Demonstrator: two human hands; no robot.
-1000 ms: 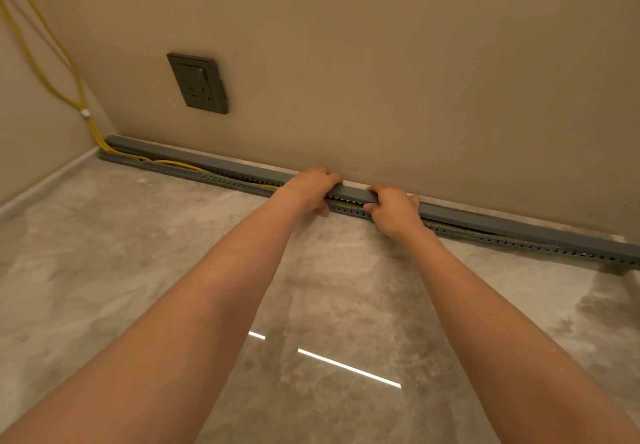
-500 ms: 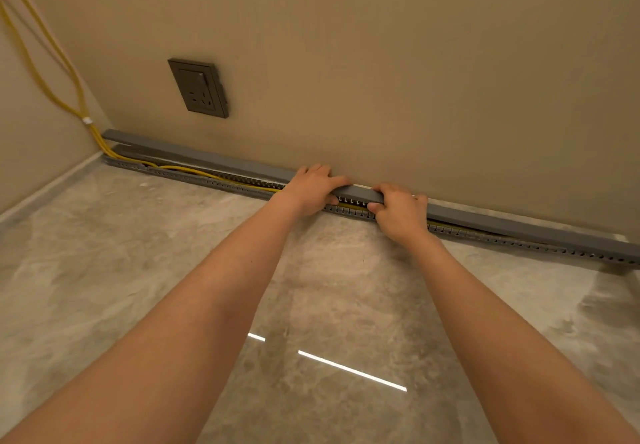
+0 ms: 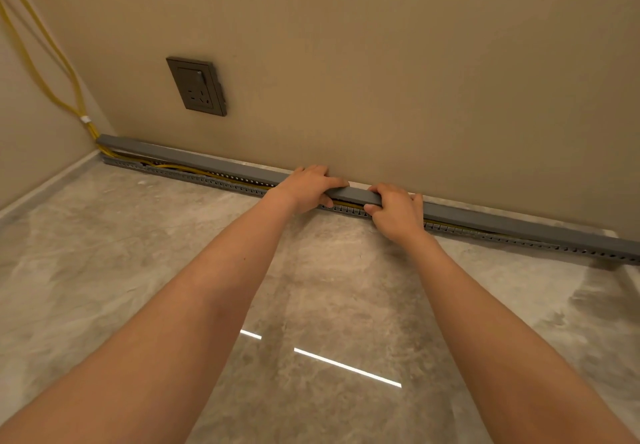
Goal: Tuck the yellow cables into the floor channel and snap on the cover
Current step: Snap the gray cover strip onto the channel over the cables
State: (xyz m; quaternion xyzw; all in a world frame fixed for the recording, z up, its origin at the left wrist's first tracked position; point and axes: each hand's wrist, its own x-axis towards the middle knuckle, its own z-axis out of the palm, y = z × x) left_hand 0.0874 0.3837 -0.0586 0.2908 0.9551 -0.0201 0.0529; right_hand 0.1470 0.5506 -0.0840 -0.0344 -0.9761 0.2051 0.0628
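A long grey cover (image 3: pixel 194 159) lies along the foot of the wall, above a slotted grey floor channel (image 3: pixel 221 181). Yellow cables (image 3: pixel 45 80) drop down the left corner and run inside the channel; a strip of yellow shows under the cover between my hands. My left hand (image 3: pixel 306 187) and my right hand (image 3: pixel 394 209) both grip the cover near its middle, fingers over the top and thumbs at the front. The cover's left end sits raised above the channel, leaving a gap there.
A dark wall socket (image 3: pixel 198 86) is set in the beige wall above the channel's left part. The marbled floor (image 3: pixel 104 270) spreads out in front, with a bright light reflection (image 3: pixel 346 367). A side wall closes the left corner.
Both hands have kept their grip on the cover. The cover's left end has lifted a little off the channel, opening the gap there. The view shifted slightly.
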